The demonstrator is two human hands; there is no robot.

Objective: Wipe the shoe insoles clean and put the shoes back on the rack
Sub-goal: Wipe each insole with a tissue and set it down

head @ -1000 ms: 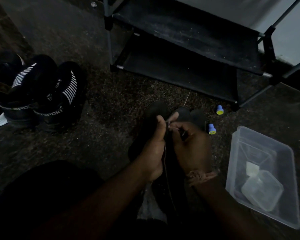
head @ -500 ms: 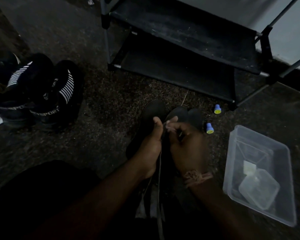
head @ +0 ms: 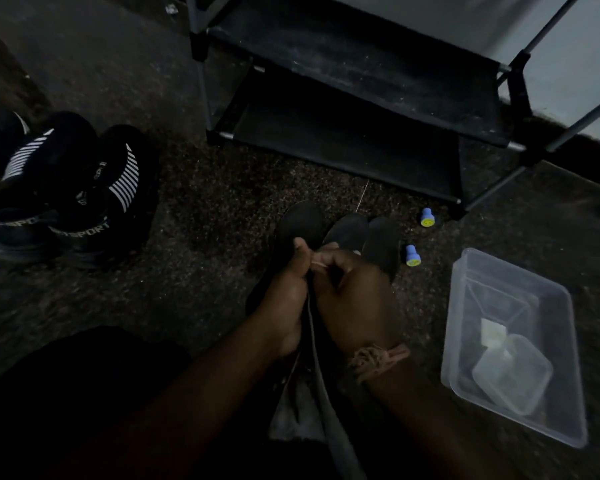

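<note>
My left hand [head: 284, 292] and my right hand [head: 355, 301] meet low in the middle, fingers curled, and pinch the top of a dark thin insole [head: 314, 327] held edge-on between them. It hangs down toward my lap. A grey cloth [head: 291, 414] lies below my wrists. Beyond my fingers three dark rounded shapes, shoes or insoles [head: 302, 223], lie on the floor; the dim light hides which. The black two-shelf shoe rack [head: 343, 81] stands behind them, both shelves bare.
A pair of black sneakers with white stripes [head: 84, 202] stands at the left. A clear plastic tub [head: 465, 341] at the right holds a small clear bottle [head: 510, 372]. Two small blue caps [head: 413, 256] lie near the rack's foot. The floor is dark carpet.
My hands have stayed together on the thin dark piece, thumbs drawn closer at its top. The view has shifted slightly; nothing else moved.
</note>
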